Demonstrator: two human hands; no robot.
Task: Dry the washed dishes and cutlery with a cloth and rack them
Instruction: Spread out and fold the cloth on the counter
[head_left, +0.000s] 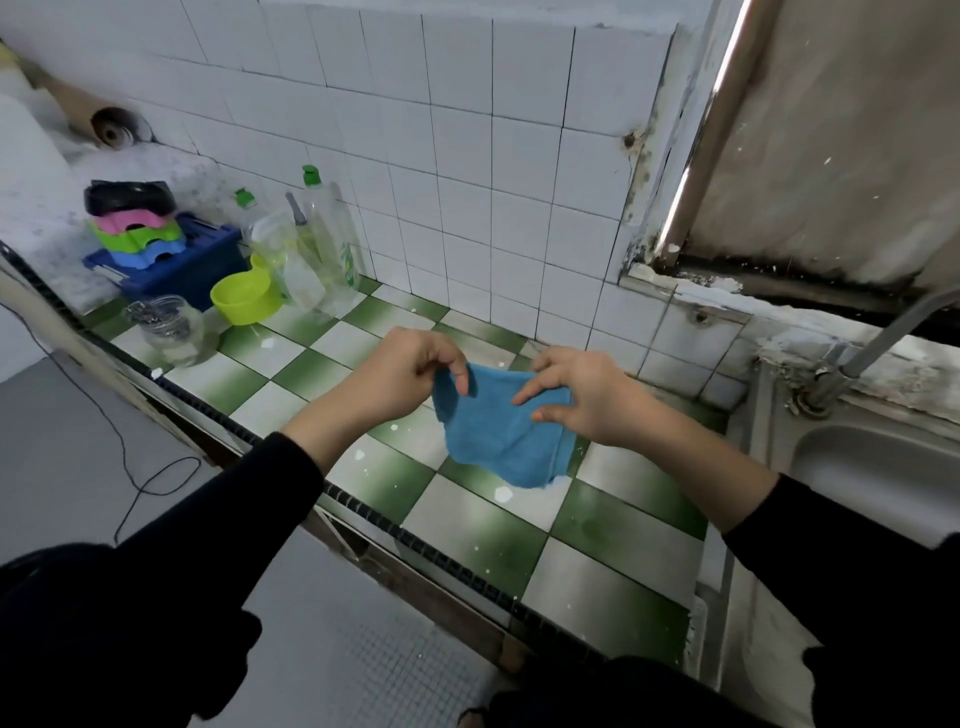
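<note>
A cloth (506, 436) over the counter (613, 535), sink (883, 467) at right, bottles (322, 244) back left

A blue terry cloth (506, 431) hangs limp, pinched at its top corners, above the checkered counter (623, 530).

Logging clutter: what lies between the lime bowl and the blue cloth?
In the head view, only bare checkered counter tiles past the lime bowl, with the left hand gripping the blue cloth above them.

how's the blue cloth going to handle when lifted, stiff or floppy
Probably floppy: the blue cloth sags and folds below where the left hand and right hand pinch its top edge. Likely light, since fingertip pinches alone hold it up. Its nubbly surface suggests it won't slip easily.
</note>
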